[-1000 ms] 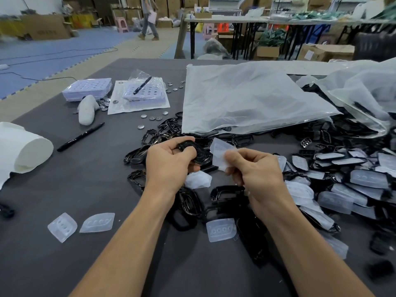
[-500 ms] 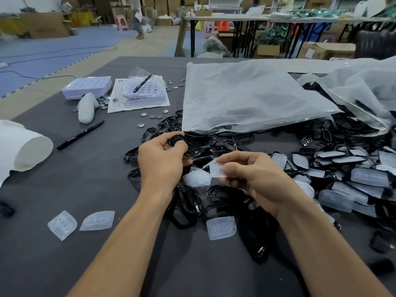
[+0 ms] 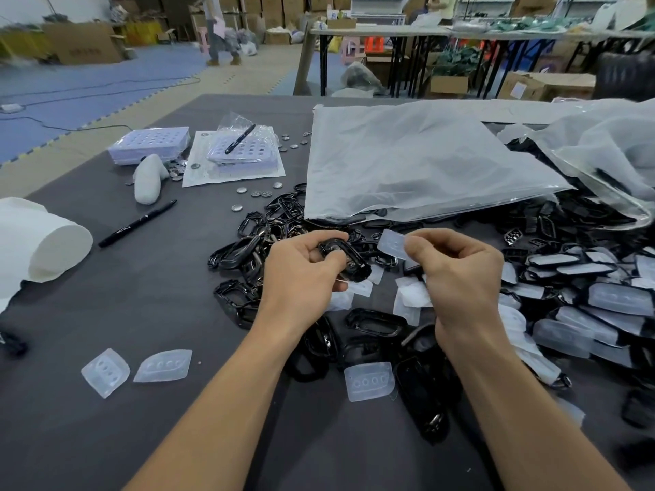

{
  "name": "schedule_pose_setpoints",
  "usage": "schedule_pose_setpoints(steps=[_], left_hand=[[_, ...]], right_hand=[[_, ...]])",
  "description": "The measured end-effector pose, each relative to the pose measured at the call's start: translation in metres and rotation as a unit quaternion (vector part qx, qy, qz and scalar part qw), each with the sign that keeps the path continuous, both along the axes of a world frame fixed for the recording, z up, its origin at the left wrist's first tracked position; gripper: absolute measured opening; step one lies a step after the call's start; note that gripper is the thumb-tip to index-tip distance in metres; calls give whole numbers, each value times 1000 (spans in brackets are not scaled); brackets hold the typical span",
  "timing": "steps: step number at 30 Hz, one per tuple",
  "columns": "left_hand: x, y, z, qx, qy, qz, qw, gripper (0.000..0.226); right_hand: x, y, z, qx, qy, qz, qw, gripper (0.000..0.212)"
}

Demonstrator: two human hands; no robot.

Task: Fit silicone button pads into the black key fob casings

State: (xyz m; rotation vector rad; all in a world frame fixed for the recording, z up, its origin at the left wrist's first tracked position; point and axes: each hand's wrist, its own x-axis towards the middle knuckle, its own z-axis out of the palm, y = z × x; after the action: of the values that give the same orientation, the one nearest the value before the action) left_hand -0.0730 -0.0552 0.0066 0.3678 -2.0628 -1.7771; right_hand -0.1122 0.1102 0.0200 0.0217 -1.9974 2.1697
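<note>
Dark bench (image 3: pixel 106 313) below: the left hand (image 3: pixel 301 274) grips a black casing (image 3: pixel 345 258), long axis slanting down-right; just right of it, the right hand (image 3: pixel 457 267) pinches a silicone pad (image 3: pixel 391 244).

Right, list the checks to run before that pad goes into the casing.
1. Left hand grips one black casing: ok.
2. Right hand pinches a silicone button pad by one end: ok.
3. Pad and casing apart, nothing between them: ok.
4. Casing's open side turned toward the pad: cannot tell.
5. Pad's button side facing the right way: cannot tell.
6. Only a single pad pinched: cannot tell.
</note>
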Motion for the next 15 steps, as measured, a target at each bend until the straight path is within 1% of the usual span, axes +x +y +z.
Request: schedule_pose_setpoints(steps=[4,6,9,12,13,15], left_hand=[[0,4,1,-9,6,-7,1000,30],[1,5,1,-14,14,-18,1000,31],[3,7,2,4,25,-33,999,31],[1,4,1,7,33,-18,999,33],[1,3,1,6,34,-16,999,33],[0,2,-1,3,34,-19,999,31]], right_hand=[[5,-6,-4,87,1,29,996,11],[10,-10,-6,129,27,31,991,8],[15,-12,-7,193,80,-35,977,10],[14,-8,-6,198,68,-95,973,10],[13,-7,-6,203,57,-97,973,10],[9,-5,-7,188,33,-68,979,7]])
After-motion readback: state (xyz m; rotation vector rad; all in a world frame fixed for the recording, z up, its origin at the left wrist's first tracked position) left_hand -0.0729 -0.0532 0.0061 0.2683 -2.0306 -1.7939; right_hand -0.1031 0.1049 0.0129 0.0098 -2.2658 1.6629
